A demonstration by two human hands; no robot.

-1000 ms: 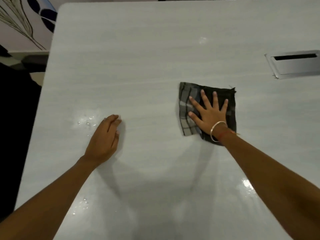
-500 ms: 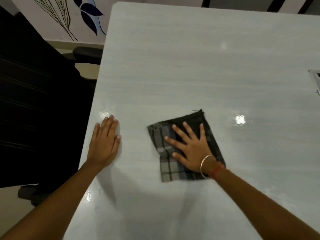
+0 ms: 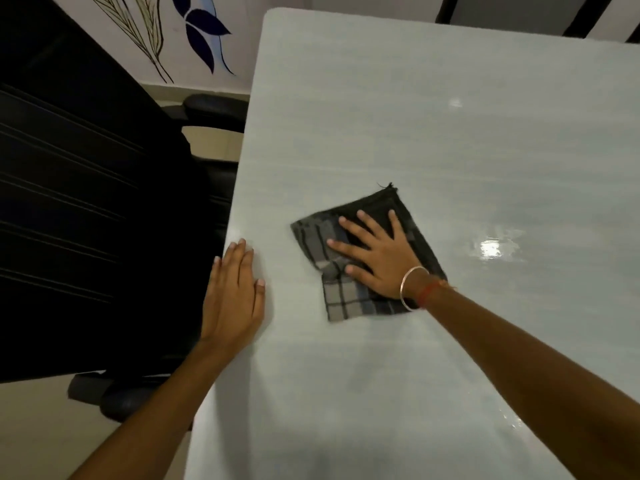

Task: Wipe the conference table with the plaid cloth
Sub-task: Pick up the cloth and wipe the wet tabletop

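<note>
A folded plaid cloth (image 3: 341,299), dark grey with lighter checks, lies flat on the pale grey conference table (image 3: 433,133). My right hand (image 3: 375,254) presses down on the cloth with the fingers spread, a bangle at the wrist. My left hand (image 3: 233,294) rests flat on the table right at its left edge, fingers together, a short gap left of the cloth. It holds nothing.
A black office chair (image 3: 86,220) stands against the table's left edge, its armrest (image 3: 214,107) near the far corner. A wall with painted leaves (image 3: 201,32) is behind it. A wet glare patch (image 3: 491,249) shines right of the cloth.
My right hand has slid the cloth leftward across the table toward my left hand and the left edge. The view swung left, so the chair shows and the metal cable hatch has left the frame.
</note>
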